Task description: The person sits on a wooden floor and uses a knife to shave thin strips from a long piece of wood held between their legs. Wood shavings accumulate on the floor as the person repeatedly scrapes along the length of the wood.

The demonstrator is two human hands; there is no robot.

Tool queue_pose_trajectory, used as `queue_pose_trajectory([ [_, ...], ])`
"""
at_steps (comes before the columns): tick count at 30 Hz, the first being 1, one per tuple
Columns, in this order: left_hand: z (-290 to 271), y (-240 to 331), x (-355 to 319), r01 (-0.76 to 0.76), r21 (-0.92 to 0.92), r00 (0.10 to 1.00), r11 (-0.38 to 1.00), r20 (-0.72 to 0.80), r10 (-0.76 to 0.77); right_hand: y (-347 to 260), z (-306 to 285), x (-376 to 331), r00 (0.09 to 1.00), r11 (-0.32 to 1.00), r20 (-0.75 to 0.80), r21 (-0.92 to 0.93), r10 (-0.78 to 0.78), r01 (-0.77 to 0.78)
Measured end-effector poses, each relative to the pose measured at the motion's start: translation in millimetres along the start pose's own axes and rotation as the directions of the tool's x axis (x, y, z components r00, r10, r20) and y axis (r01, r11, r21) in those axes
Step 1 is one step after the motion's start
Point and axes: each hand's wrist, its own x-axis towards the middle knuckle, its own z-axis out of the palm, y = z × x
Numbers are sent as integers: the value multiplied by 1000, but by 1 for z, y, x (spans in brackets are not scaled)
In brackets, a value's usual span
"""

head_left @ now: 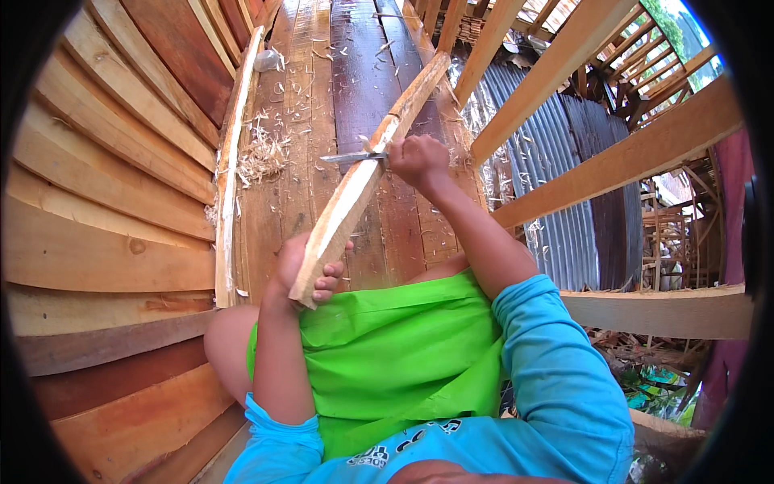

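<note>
A long strip of wood (355, 190) slants from my lap up toward the far right, its upper face pale and freshly cut. Its near end is wrapped by the fingers of my left hand (297, 266), just above the green cloth (403, 339) over my lap. Around the handle of a knife (355, 156) my right hand (421, 164) is closed in a fist. The blade lies crosswise on the strip and points left, with a curl of shaved wood standing up at its edge. Most of the handle is hidden in my fist.
Plank walling (121, 258) rises on the left, with a pale batten (230, 177) along its foot. Wood shavings (262, 156) lie heaped and scattered on the plank floor (302, 194). A small clear bag (268, 60) sits farther off. Wooden rails (621, 169) and corrugated metal sheets (540, 161) stand at right.
</note>
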Motion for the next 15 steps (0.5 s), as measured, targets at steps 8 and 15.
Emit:
queue_pose_trajectory([
  [8, -3, -2, 3, 17, 17, 1000, 1000, -8, -17, 14, 25, 3, 990, 1000, -144, -4, -16, 15],
  [15, -4, 2, -1, -4, 3, 999, 1000, 33, 3, 19, 32, 9, 948, 988, -279, -20, -151, 151],
])
